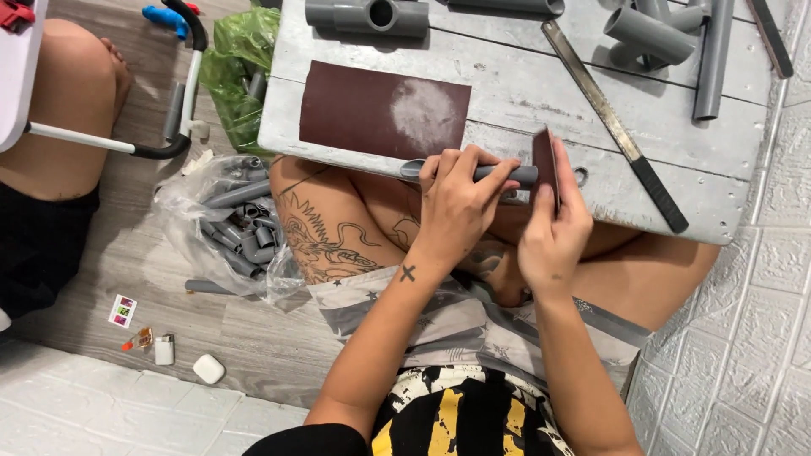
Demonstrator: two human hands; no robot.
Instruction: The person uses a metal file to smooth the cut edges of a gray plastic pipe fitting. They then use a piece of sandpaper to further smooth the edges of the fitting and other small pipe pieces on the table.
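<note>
My left hand point(460, 203) grips a short grey plastic pipe point(515, 174) lying along the near edge of a low grey wooden board point(541, 93). My right hand point(553, 228) holds a small folded piece of dark sandpaper point(546, 165) upright against the pipe's right end. A larger sheet of dark brown sandpaper point(363, 105) with a pale dusty patch lies flat on the board to the left of my hands.
A long flat metal file point(612, 127) with a black handle lies diagonally on the board. Grey pipe fittings point(367, 15) and pipes point(714, 59) sit at the board's far side. A clear bag of grey fittings point(232, 228) lies on the floor at left, near another seated person's leg point(59, 101).
</note>
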